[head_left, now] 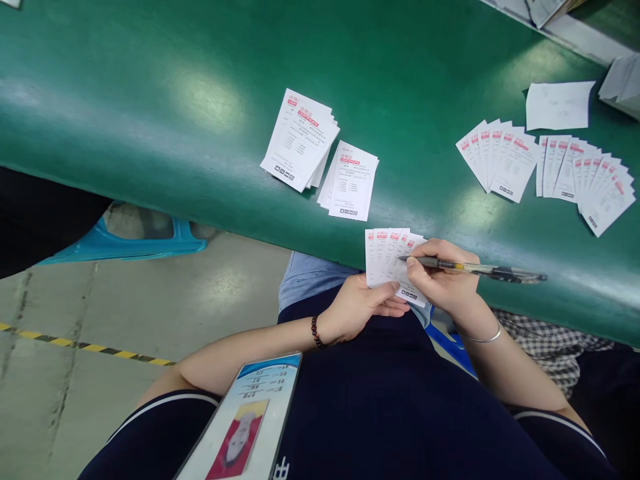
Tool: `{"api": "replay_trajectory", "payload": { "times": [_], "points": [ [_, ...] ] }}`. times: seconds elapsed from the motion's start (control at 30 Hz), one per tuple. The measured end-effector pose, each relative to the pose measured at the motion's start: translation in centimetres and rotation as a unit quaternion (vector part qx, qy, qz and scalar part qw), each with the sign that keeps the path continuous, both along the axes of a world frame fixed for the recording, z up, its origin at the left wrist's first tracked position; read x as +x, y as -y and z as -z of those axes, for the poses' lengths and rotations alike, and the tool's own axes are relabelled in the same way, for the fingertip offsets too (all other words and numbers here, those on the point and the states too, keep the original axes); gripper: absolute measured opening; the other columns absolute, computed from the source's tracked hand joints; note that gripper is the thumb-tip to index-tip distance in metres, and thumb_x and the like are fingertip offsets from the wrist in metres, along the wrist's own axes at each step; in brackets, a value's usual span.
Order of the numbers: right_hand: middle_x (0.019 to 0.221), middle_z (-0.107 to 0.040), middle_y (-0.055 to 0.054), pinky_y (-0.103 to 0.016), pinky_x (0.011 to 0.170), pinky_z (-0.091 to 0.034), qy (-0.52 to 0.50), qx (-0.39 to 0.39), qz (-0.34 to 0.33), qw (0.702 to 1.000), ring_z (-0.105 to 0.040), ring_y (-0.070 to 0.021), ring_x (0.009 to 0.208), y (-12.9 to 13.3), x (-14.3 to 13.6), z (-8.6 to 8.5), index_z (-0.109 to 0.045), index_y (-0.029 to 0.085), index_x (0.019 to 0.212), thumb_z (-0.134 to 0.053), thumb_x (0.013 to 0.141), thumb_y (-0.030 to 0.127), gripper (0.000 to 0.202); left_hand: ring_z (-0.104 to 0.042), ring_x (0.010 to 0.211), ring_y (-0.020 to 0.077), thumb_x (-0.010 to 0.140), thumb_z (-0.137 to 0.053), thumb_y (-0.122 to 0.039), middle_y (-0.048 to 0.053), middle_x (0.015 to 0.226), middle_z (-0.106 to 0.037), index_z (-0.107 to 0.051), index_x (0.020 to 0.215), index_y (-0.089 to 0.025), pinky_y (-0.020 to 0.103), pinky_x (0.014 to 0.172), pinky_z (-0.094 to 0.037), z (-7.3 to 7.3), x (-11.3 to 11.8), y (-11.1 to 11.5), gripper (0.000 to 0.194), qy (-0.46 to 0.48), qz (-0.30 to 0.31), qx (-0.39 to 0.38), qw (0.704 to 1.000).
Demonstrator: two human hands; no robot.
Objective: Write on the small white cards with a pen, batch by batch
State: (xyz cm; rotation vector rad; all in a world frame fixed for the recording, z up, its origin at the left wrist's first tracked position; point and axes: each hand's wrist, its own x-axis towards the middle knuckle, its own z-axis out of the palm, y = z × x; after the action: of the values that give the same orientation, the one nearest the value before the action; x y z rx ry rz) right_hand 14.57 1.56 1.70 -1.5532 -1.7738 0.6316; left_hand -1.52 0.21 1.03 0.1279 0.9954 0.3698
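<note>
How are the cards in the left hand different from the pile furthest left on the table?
The held cards spread out in a fan, while the leftmost pile is bunched more tightly. The left hand grips the held cards, but the leftmost pile lies on the green table. Both are white with red and black printing.

Red "合格证" above "CERTIFICATE" heads the top cards of the larger stack [306, 143] and smaller stack [353, 183], beyond the left hand [363, 307]. On the held cards [384, 267], overlap cuts the same red heading short. Red headings on the fanned cards [515, 167], out past the right hand [447, 273], and badge [265, 393] lettering are too small to read.
</note>
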Motion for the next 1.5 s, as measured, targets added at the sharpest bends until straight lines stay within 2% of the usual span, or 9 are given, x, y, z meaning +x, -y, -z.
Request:
{"api": "replay_trajectory", "payload": {
  "times": [0.2,0.43,0.63,0.83,1.2,1.3,1.5],
  "points": [
    [0.057,-0.059,0.004,-0.024,0.042,-0.039,-0.036,-0.025,0.03,0.999,-0.047,-0.0092,0.044,0.6,0.7,-1.0,-0.061,0.021,0.069,-0.064,0.074,0.018,0.006,-0.072,0.064,0.0179,0.086,-0.063,-0.013,0.01,0.072,-0.073,-0.067,0.094,-0.006,0.032,0.07,-0.06,0.1,0.0,0.1,0.011,-0.007,0.002,0.008,1.0],
    [0.056,-0.058,0.004,-0.025,0.044,-0.04,-0.006,0.012,-0.008,1.0,-0.048,-0.0095,0.044,0.9,1.0,0.0,-0.06,0.021,0.069,-0.063,0.075,0.016,0.007,-0.072,0.063,0.0172,0.088,-0.059,-0.011,0.01,0.071,-0.073,-0.067,0.095,-0.006,0.029,0.067,-0.059,0.0,0.0,0.0,0.012,-0.013,0.002,0.005,1.0],
    [0.06,-0.061,0.003,-0.025,0.046,-0.043,0.02,0.021,-0.032,0.999,-0.053,-0.0107,0.049,0.8,0.9,0.1,-0.06,0.021,0.07,-0.062,0.075,0.016,0.007,-0.071,0.063,0.0171,0.087,-0.061,-0.011,0.009,0.068,-0.072,-0.067,0.092,-0.007,0.03,0.068,-0.059,-0.1,0.0,0.0,0.009,-0.014,0.003,0.0,1.0],
    [0.059,-0.061,0.003,-0.026,0.046,-0.043,0.031,0.026,-0.034,0.999,-0.052,-0.0106,0.047,0.8,0.8,0.0,-0.059,0.021,0.068,-0.061,0.075,0.017,0.009,-0.072,0.066,0.0188,0.084,-0.067,-0.017,0.009,0.07,-0.072,-0.067,0.091,-0.008,0.035,0.073,-0.06,0.2,0.0,0.2,0.012,-0.007,0.004,0.013,1.0],
    [0.058,-0.061,0.002,-0.026,0.046,-0.043,0.039,0.044,-0.04,0.997,-0.054,-0.0116,0.049,0.7,0.7,0.0,-0.058,0.021,0.068,-0.061,0.075,0.016,0.009,-0.072,0.064,0.0174,0.086,-0.063,-0.012,0.01,0.07,-0.072,-0.067,0.092,-0.006,0.028,0.066,-0.06,0.1,0.1,0.1,0.009,-0.008,0.002,0.007,1.0],
    [0.059,-0.061,0.002,-0.027,0.048,-0.045,0.038,0.034,-0.03,0.998,-0.055,-0.0123,0.051,0.7,0.7,0.0,-0.059,0.021,0.069,-0.061,0.075,0.017,0.008,-0.072,0.065,0.0179,0.084,-0.066,-0.014,0.01,0.07,-0.073,-0.067,0.092,-0.007,0.03,0.068,-0.06,0.1,0.1,0.1,0.011,-0.009,0.003,0.007,1.0],
    [0.058,-0.061,0.002,-0.026,0.048,-0.044,0.048,0.039,-0.036,0.997,-0.055,-0.0121,0.05,0.7,0.8,0.1,-0.058,0.021,0.067,-0.06,0.075,0.016,0.009,-0.072,0.065,0.0184,0.087,-0.059,-0.012,0.009,0.07,-0.073,-0.068,0.093,-0.007,0.034,0.072,-0.06,0.0,0.0,0.0,0.012,-0.018,0.01,0.008,1.0]
  ]
}}
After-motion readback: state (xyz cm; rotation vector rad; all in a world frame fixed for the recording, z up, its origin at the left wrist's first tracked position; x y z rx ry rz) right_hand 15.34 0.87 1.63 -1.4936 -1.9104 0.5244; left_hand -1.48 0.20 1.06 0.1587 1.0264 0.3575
